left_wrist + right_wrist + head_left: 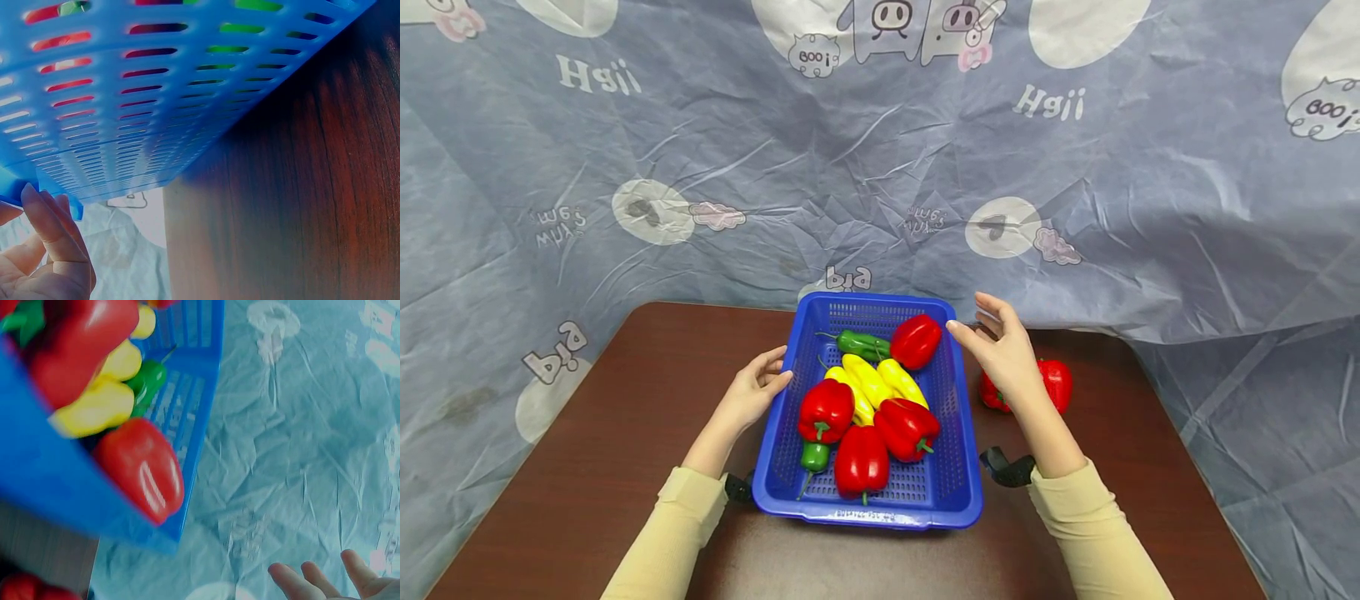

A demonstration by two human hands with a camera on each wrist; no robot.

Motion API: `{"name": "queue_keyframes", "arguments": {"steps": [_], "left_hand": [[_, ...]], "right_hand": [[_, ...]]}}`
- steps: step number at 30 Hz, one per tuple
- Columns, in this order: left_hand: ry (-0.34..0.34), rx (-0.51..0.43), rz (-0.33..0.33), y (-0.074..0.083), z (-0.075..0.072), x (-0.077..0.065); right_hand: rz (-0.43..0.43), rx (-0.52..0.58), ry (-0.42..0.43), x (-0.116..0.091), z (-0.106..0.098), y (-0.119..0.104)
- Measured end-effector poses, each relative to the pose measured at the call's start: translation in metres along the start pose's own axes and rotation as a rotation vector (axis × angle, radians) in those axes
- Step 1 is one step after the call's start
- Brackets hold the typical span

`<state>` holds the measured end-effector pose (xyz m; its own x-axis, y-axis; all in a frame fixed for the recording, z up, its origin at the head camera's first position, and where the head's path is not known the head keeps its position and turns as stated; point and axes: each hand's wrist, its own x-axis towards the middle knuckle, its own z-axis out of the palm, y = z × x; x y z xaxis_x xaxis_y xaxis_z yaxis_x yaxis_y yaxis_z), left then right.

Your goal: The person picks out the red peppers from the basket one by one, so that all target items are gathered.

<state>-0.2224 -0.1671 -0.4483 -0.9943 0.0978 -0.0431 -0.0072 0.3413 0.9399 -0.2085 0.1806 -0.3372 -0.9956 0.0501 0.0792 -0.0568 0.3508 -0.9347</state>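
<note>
A blue perforated plastic basket (925, 518) sits in front of me in the head view. Inside lie several red bell peppers (861, 461), yellow peppers (867, 381) and green peppers (863, 344). My left hand (754, 387) grips the basket's left rim, and the left wrist view shows its fingers (53, 234) at that rim beside the slotted wall. Just off the far right corner, my right hand (1003, 346) is held with its fingers spread and nothing in them. The right wrist view has its fingertips (309, 578) apart from the basket.
Red bell peppers (1057, 385) lie on the brown table (587, 467) to the right of the basket, partly behind my right forearm. A grey-blue printed cloth (850, 167) hangs behind the table. Dark straps (1011, 468) are at both wrists.
</note>
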Motion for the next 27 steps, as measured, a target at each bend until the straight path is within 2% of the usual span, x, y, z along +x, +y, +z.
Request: {"name": "queue_keyframes", "arguments": {"steps": [11, 22, 27], "left_hand": [[0.004, -0.002, 0.002, -0.002, 0.002, 0.000], [0.004, 0.001, 0.005, -0.002, 0.001, 0.001], [0.004, 0.001, 0.004, 0.001, 0.001, 0.000]], "right_hand": [[-0.019, -0.023, -0.099, -0.002, 0.053, -0.008], [-0.017, -0.031, -0.144, -0.007, 0.087, -0.013], [0.020, -0.096, -0.163, -0.009, 0.107, -0.015]]}}
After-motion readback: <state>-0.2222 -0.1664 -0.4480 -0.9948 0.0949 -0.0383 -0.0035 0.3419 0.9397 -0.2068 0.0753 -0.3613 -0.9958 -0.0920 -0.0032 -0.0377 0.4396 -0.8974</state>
